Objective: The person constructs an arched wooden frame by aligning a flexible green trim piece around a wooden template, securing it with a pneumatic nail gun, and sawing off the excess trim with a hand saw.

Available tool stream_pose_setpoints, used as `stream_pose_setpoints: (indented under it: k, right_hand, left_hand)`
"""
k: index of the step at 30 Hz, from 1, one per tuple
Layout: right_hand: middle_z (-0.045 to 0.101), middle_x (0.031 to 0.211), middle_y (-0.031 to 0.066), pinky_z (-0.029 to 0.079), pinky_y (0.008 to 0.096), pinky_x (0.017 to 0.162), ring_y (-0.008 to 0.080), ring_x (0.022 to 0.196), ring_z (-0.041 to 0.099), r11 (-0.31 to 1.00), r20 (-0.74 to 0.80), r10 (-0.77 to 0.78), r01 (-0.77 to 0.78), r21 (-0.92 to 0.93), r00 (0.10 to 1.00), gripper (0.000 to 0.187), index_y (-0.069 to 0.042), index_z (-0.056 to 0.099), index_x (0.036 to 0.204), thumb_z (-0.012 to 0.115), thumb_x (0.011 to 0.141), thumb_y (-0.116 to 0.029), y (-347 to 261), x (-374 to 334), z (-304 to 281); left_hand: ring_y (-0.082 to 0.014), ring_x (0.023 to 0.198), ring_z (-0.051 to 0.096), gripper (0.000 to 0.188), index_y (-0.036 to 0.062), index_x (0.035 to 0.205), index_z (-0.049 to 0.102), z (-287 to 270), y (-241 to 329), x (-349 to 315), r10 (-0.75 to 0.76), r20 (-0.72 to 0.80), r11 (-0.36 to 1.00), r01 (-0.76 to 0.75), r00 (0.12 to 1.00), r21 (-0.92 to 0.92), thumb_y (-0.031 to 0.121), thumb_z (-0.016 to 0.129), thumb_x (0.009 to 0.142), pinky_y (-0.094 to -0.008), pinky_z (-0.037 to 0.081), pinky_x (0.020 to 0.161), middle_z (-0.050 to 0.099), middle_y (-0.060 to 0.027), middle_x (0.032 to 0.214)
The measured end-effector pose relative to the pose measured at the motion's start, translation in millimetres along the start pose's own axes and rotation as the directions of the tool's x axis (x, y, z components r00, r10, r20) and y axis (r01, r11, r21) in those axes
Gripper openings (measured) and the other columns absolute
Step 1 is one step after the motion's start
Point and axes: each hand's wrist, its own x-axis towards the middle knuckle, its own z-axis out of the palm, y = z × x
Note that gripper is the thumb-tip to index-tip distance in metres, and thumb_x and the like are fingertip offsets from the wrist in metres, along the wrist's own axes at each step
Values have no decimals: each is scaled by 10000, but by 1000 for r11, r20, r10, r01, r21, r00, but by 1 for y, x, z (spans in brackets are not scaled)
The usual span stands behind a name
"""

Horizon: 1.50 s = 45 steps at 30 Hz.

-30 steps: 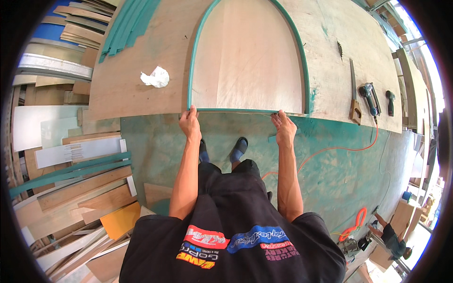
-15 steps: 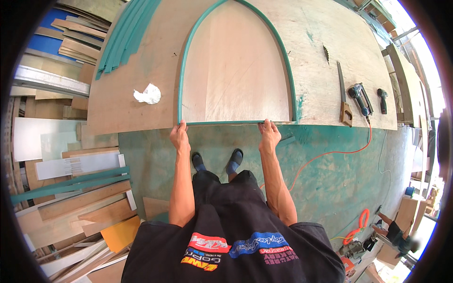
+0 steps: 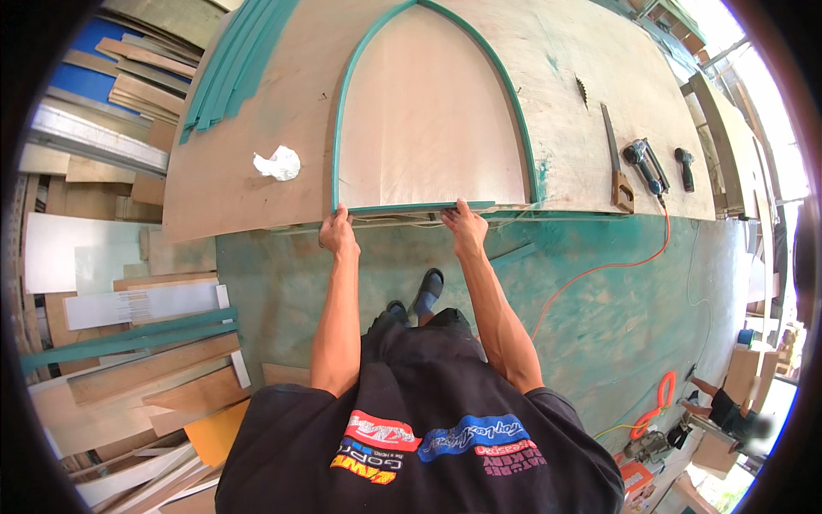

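A pointed-arch wooden panel [image 3: 432,120] lies on the workbench, its curved sides lined by teal edging strip [image 3: 342,94]. Along its straight near edge runs a separate-looking teal strip [image 3: 402,206], whose right end stops short of the panel's right corner. My left hand [image 3: 340,231] pinches the strip at the panel's left corner, thumb and fingers closed. Further right, my right hand [image 3: 465,227] grips the same strip near its right end. Fingertips under the strip are partly hidden.
A handsaw [image 3: 622,167], a nail gun [image 3: 646,167] with an orange hose [image 3: 599,267] and a small drill-like tool [image 3: 685,170] lie at the bench's right. Crumpled white paper [image 3: 278,163] and teal strips [image 3: 231,73] lie left. Wood offcuts [image 3: 154,360] crowd the left floor; a person [image 3: 728,415] is far right.
My right hand has shifted left along the near edge, and the strip's right end now shows short of the corner. My body has stepped and turned slightly.
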Motion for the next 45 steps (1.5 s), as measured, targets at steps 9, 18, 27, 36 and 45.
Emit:
stream_pose_setpoints:
  k: [9,18,27,36,45]
  right_hand:
    - [631,1052,221,662,418,803,321,890,704,999,31,-37,37,-24,999,291,158,534,1105,639,1009,-97,16,-1,16]
    - [600,1030,183,668,421,780,299,860,671,999,34,-45,44,31,998,228,124,539,1048,642,1001,-74,20,-1,15]
    - [636,950,160,648,351,633,251,743,680,998,-28,-49,50,32,998,219,110,574,1018,668,987,-85,16,-2,16]
    - [705,815,105,569,291,526,180,664,695,999,3,35,-35,-29,999,259,43,668,907,743,963,-199,20,-3,25]
    - [736,908,69,568,312,698,145,792,696,923,494,225,-22,-384,840,377,17,718,1106,748,959,-328,-40,-25,-81]
  left_hand:
    - [-190,852,707,345,-118,999,691,1,-6,0,21,-12,997,-21,1000,70,201,794,916,-317,597,783,719,-139,972]
    - [-294,929,720,549,-147,1319,489,19,-15,6,-90,-73,963,106,993,249,155,748,939,-372,630,750,648,-270,1190]
    - [-373,1250,582,628,-40,1378,517,21,19,-86,644,366,150,-580,672,800,185,815,873,-479,508,1036,587,-224,1357]
    - [-350,991,668,337,27,1109,678,67,-7,-60,210,976,-143,-986,57,89,-22,750,784,-431,557,843,710,-150,1028]
    - [-373,935,639,283,24,1045,669,71,-23,-73,207,966,-181,-964,155,194,-48,738,780,-459,528,811,667,-164,963]
